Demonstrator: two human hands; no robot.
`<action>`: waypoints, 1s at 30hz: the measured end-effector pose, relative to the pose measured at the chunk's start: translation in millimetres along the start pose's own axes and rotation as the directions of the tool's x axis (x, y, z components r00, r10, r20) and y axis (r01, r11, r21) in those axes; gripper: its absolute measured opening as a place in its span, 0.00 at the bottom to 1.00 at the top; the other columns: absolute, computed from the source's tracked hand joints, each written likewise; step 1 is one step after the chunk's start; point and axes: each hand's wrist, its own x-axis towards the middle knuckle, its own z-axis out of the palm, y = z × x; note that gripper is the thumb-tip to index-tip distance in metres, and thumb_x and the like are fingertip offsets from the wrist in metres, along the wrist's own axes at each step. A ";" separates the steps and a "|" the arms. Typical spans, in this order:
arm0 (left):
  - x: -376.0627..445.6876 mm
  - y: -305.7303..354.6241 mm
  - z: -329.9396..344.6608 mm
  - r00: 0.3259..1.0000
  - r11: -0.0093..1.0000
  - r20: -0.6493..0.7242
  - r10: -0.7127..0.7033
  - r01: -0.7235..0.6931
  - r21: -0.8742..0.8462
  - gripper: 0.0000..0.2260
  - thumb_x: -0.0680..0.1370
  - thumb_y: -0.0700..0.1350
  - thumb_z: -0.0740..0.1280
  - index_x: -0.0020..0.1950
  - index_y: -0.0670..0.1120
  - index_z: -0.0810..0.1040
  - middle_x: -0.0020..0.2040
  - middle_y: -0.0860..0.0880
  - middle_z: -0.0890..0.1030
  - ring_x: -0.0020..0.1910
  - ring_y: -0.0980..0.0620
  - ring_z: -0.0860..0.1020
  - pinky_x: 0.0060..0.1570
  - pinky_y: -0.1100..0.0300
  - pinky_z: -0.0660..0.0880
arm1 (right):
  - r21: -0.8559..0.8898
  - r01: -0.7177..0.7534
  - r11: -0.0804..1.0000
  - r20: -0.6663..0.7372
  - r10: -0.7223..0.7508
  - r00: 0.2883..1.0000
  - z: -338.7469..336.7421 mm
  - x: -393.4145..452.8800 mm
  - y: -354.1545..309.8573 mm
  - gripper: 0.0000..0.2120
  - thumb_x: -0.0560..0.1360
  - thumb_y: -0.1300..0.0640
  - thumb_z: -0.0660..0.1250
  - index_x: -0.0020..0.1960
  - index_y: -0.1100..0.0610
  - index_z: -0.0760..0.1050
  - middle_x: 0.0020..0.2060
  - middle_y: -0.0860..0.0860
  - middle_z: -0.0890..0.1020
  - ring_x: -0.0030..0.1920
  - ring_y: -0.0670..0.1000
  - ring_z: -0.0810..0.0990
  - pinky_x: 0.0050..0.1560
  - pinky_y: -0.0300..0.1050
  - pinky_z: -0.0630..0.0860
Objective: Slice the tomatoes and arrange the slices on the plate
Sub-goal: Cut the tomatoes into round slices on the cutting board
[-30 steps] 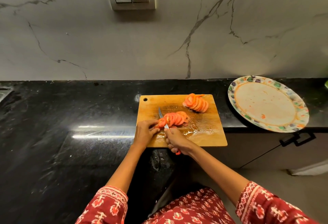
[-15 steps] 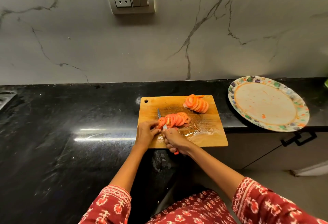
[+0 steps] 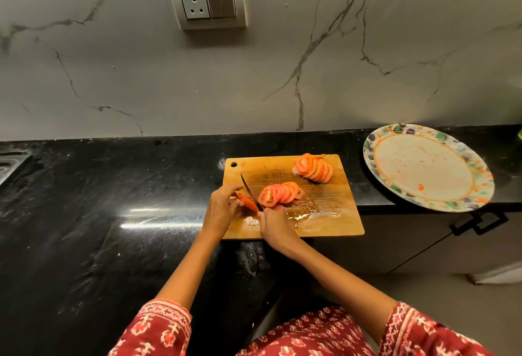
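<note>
Two fanned rows of tomato slices lie on the wet wooden cutting board (image 3: 333,223): the near row (image 3: 279,193) at its middle and the far row (image 3: 315,168) by its back edge. My right hand (image 3: 275,227) grips a knife (image 3: 251,193) by its handle, blade pointing away, just left of the near row. My left hand (image 3: 221,207) pinches a thin end piece of tomato (image 3: 246,201) on the left side of the blade. The flower-rimmed plate (image 3: 477,169) sits to the right with only juice stains on it.
The black stone counter (image 3: 99,214) runs along a marble wall with a socket and switch plate (image 3: 207,2). The plate overhangs the counter's front edge above a cabinet handle (image 3: 480,223). A metal sink edge (image 3: 11,162) shows at far left.
The last piece has come apart from the near row: my left hand has drawn the end piece left of the blade. The camera has tilted slightly.
</note>
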 end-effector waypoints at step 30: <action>10.7 6.6 29.1 0.975 0.960 0.134 -0.175 0.200 -0.198 0.14 0.67 0.35 0.74 0.52 0.41 0.80 0.50 0.47 0.81 0.49 0.55 0.77 0.44 0.78 0.71 | -0.003 -0.006 1.000 0.003 0.006 1.000 -27.6 -7.4 9.2 0.15 0.83 0.58 0.51 0.41 0.59 0.71 0.38 0.54 0.74 0.39 0.52 0.71 0.38 0.42 0.61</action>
